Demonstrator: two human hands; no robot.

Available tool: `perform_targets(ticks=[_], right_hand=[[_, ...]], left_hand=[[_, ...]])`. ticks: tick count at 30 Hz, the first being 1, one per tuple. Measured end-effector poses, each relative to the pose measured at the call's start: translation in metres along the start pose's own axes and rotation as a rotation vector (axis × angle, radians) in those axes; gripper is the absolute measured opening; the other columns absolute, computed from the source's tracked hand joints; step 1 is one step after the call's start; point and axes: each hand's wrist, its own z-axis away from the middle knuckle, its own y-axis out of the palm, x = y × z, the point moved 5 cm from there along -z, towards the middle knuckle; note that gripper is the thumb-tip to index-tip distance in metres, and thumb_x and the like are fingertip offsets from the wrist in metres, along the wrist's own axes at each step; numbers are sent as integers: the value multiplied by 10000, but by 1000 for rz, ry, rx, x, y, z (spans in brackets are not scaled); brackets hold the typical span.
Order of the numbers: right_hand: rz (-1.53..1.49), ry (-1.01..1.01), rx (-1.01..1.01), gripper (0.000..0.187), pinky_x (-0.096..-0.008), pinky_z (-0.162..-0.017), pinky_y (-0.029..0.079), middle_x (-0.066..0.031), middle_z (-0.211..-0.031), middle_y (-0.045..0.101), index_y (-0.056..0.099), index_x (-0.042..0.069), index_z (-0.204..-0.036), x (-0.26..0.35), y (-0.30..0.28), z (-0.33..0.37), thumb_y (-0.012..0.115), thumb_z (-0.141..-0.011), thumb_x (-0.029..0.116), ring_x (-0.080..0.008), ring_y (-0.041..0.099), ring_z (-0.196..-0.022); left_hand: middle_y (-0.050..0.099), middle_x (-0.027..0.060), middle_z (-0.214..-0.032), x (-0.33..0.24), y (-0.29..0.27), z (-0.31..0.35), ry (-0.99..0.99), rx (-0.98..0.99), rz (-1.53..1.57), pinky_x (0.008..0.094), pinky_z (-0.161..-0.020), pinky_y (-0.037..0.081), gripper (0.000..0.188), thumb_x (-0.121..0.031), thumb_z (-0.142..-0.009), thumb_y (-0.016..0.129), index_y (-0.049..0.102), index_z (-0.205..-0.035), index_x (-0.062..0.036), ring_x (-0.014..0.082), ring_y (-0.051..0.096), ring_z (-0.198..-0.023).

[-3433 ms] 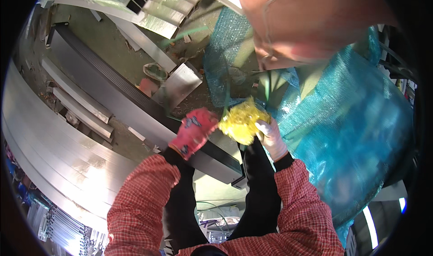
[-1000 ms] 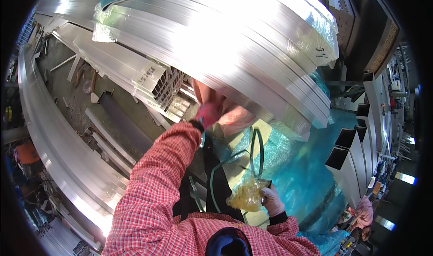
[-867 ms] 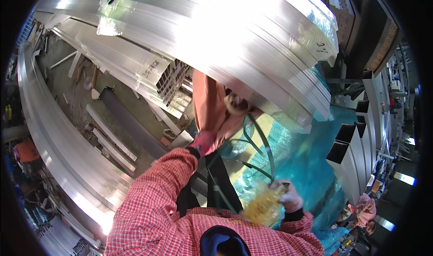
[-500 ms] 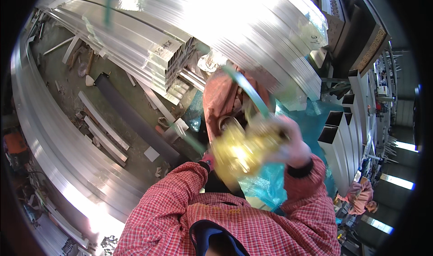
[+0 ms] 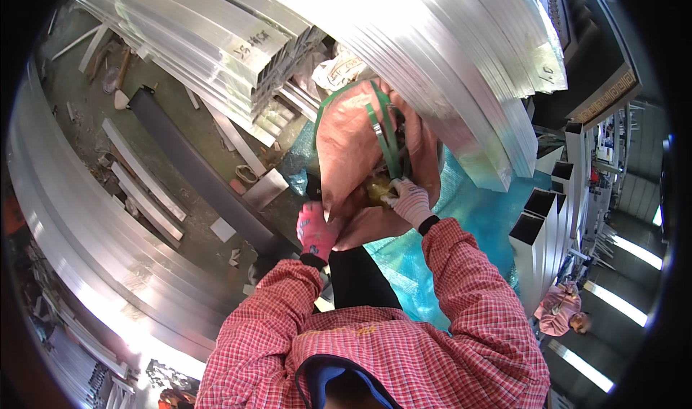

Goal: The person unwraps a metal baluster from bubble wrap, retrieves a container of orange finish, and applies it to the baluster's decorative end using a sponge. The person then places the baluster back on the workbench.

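Note:
A large orange-brown woven sack point(image 5: 346, 138) stands open in front of me, with green straps point(image 5: 389, 146) sticking up out of its mouth. My left hand point(image 5: 315, 230), in a pink glove, is closed on the sack's near left edge. In a pale striped glove, my right hand point(image 5: 409, 201) reaches into the mouth, its fingers curled against a shiny yellow bundle point(image 5: 378, 187). Most of that bundle is hidden by the sack and the hand, so its kind does not show.
Long silver metal profiles point(image 5: 425, 41) are stacked beyond the sack, and more profiles point(image 5: 79, 236) run along the left. Blue bubble wrap point(image 5: 461, 207) lies under and right of the sack. White box-section tubes point(image 5: 537, 229) stand at right; a dark tube point(image 5: 194, 167) lies on the floor.
The yellow bundle has gone down into the sack with my right hand. My left hand has come down and left to the sack's edge, and the sack's wall now stands higher.

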Motion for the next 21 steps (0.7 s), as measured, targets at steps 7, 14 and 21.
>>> perform_targets(ticks=[7, 14, 21], right_hand=[[79, 31, 39, 385, -443, -796, 481, -132, -1096, 572, 570, 117, -1051, -18, -8, -14, 586, -822, 426, -329, 594, -965], [663, -555, 629, 324, -392, -794, 492, -100, -1137, 611, 634, 121, -1054, 66, 38, -69, 541, -838, 343, -271, 619, -1001], [597, -205, 280, 307, -387, -808, 489, -98, -1129, 613, 627, 122, -1074, 38, 90, -246, 537, -840, 299, -271, 616, -999]], left_hand=[[636, 171, -928, 54, 119, -97, -49, -104, 333, 399, -720, 503, 297, -195, -846, 569, 600, -1094, -35, 322, 623, -816], [625, 49, -843, -22, 60, -82, -288, 82, 969, 283, -623, 457, 267, -226, -895, 561, 609, -979, 23, 99, 510, -753], [606, -3, -858, -54, 46, -48, -315, 334, 1367, 234, -660, 472, 197, -136, -848, 603, 615, -973, 17, 69, 538, -832]])
